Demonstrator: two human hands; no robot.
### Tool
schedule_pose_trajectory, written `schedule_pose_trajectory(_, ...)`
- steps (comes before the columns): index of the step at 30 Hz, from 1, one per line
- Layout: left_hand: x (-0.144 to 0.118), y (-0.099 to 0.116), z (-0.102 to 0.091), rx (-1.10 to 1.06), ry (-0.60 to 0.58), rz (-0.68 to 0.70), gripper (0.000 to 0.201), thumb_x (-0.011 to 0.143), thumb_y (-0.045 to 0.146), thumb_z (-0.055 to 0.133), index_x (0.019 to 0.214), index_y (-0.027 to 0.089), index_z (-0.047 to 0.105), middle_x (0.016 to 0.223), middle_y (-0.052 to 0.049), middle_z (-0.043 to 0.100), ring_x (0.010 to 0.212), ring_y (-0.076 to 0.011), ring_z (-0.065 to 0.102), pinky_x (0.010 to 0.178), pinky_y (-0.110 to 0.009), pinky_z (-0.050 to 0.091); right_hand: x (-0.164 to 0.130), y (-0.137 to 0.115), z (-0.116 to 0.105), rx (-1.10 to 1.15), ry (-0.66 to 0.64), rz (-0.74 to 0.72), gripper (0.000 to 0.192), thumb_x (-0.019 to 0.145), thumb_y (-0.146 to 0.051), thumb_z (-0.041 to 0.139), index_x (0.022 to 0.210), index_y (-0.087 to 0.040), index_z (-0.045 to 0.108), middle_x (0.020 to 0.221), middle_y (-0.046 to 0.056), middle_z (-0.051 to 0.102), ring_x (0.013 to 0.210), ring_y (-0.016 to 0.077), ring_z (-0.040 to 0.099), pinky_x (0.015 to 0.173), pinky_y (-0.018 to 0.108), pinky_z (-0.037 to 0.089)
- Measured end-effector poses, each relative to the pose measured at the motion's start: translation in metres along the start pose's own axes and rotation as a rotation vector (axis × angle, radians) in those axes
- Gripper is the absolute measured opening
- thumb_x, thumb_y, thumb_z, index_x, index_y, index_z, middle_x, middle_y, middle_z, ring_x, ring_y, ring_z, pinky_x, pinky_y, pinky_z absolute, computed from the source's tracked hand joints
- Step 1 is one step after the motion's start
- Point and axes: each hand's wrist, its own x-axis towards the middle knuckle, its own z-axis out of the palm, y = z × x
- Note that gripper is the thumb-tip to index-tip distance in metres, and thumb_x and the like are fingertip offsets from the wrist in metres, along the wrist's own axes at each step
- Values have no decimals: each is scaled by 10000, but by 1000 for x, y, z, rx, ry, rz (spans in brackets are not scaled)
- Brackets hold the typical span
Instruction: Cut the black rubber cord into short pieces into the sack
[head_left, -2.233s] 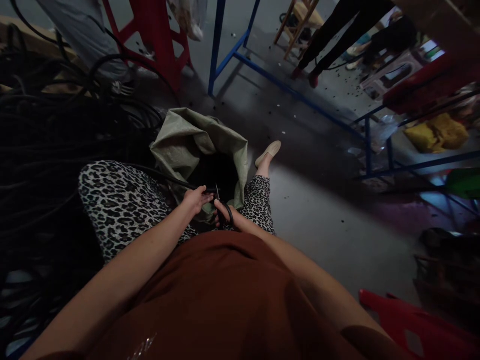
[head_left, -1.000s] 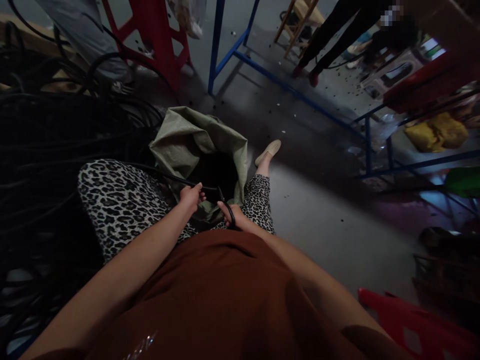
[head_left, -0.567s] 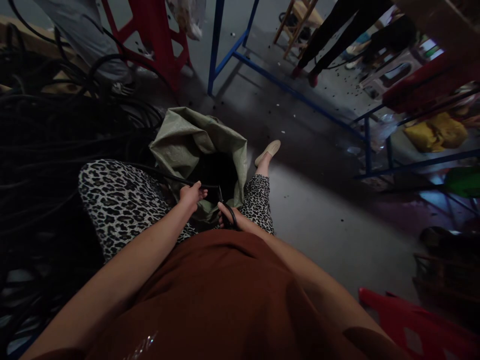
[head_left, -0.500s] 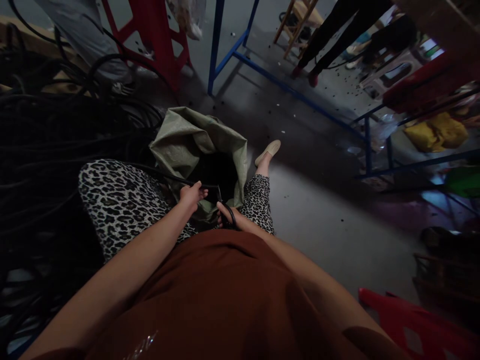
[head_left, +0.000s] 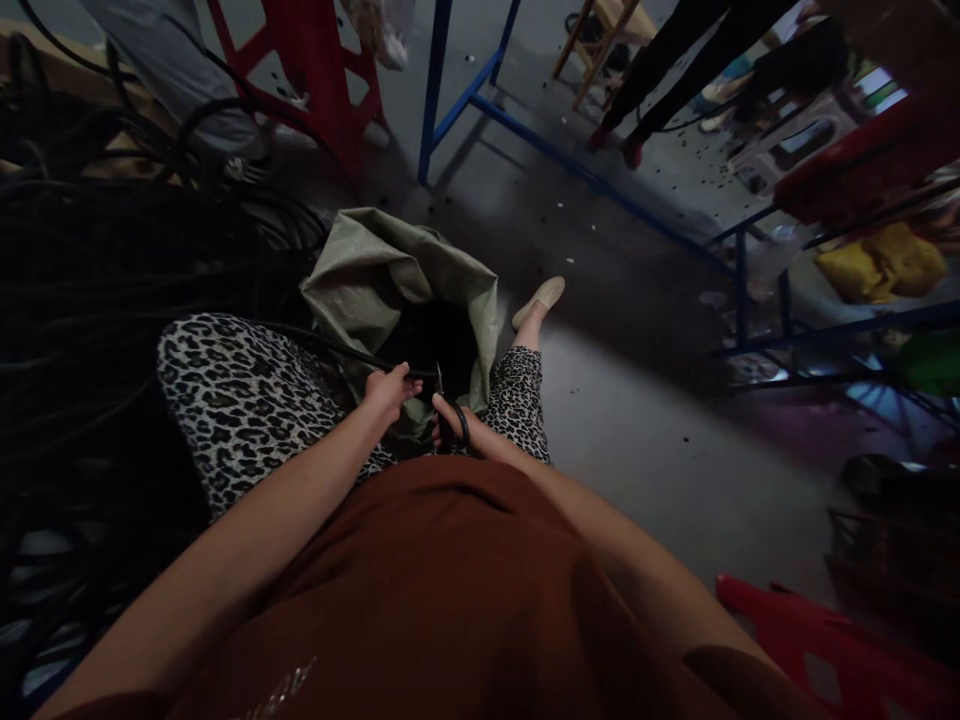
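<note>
You are gripping a black cable (head_left: pixel 341 350) in your left hand (head_left: pixel 388 388), fingers clenched around it just above the open mouth of the green sack (head_left: pixel 375 275) between your knees. Your right hand (head_left: pixel 450 420) is holding scissors (head_left: pixel 450 425), fingers through the black loops; the light is too dim to show whether the blades are closing on the cable. Your left fingertips are sitting very close to the blades, so a slip could nick them. The cable is trailing from the dark tangle of cables (head_left: pixel 112 250) at your left and could snag.
</note>
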Motion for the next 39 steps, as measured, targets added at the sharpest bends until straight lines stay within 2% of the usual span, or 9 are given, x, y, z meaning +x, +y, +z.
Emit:
schedule_pose_trajectory(11,2,-1,-1,-24,-9,-34,117,792,136,620,806,121,505,603,-45,584,514,-152,626,585,-310,562,-4,-3,-1,56,-41,-18,521,904,-549,417,763,-71,567,533,68,601,436,114,595,478,176,418)
schedule_pose_trajectory(16,1,-1,-2,-8,-6,-42,130,789,149,635,824,117,514,612,-46,587,519,-151,628,581,-305,562,0,0,-2,54,-68,-6,477,927,-544,414,832,-99,554,548,43,587,411,120,560,409,186,428)
schedule_pose_trajectory(21,0,-1,-2,12,-17,-60,121,804,147,619,836,111,507,601,-49,585,539,-163,639,584,-307,563,9,5,-2,45,-89,-9,478,920,-567,404,815,-123,546,568,34,581,421,125,566,414,206,456)
schedule_pose_trajectory(27,-1,-2,-1,20,-34,-75,89,824,137,591,803,105,511,583,-62,585,526,-160,634,571,-292,560,11,6,-3,25,-68,-6,488,890,-598,437,785,-133,543,554,33,582,414,125,562,399,203,449)
schedule_pose_trajectory(39,-1,-1,-1,-16,-24,-99,106,807,136,616,799,105,515,592,-66,590,535,-167,637,577,-310,563,-13,-13,-2,-32,24,-25,517,885,-602,449,685,-132,532,423,-15,487,306,94,474,312,183,382)
